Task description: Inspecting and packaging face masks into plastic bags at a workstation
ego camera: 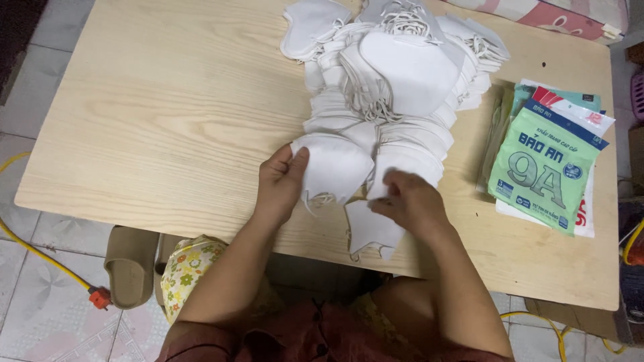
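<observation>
1. Left hand: fingers closed on the left edge of a white mask, thumb on top; the mask lies at the near foot of the pile.
2. Right hand: fingers drawn together, pinching the top of a second mask that lies flat near the counter's front edge, just right of the first.
3. Pile: white masks with loose ear loops, heaped at the counter's centre and far side, touching both handled masks.
4. Counter: pale wood grain; left half bare.
5. Packets: green and white flat packs, stacked at the right, just beside the pile.
6. Floor: a sandal and a yellow cable lie at the lower left.
</observation>
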